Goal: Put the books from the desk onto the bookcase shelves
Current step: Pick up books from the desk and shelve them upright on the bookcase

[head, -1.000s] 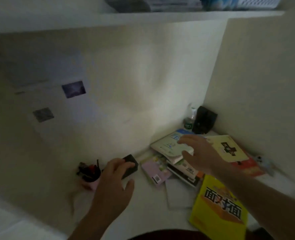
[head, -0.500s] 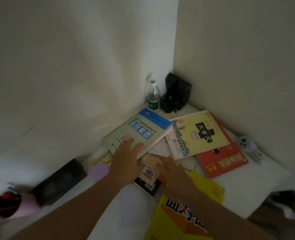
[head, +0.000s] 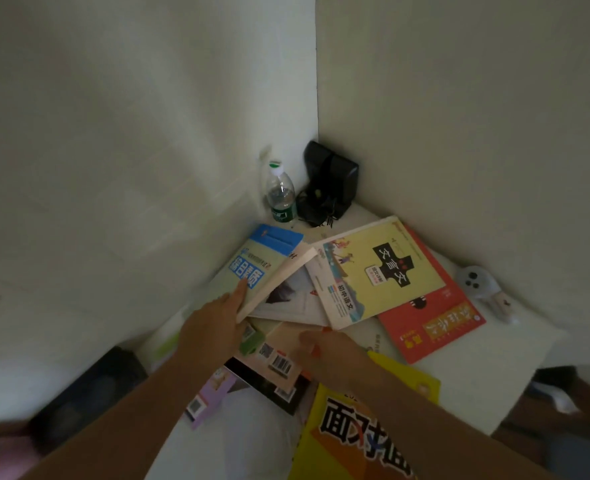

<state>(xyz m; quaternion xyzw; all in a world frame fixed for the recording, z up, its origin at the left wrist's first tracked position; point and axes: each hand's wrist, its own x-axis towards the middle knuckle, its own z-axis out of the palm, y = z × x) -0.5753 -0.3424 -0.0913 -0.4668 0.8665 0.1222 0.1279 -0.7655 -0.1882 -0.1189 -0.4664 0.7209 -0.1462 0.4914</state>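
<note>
Books lie in a loose, overlapping heap toward the far corner of the counter, which is why the hands work at its near side, where edges are exposed. The left hand holds the near edge of the blue-and-green book, thumb on the cover and fingers apparently tucked beneath, its grip closed round that edge; the book sits tilted, its right side raised off the pages below, likely being peeled from the pile. The right hand rests on the books beside it, near the corner of the yellow book with the black cross; whether it pinches anything I cannot tell. A red book lies under the yellow one, and a large yellow book overhangs the near edge. In the far corner stands a plastic bottle, nearly empty as far as shows, just beside a black case. No shelf is in view.
</note>
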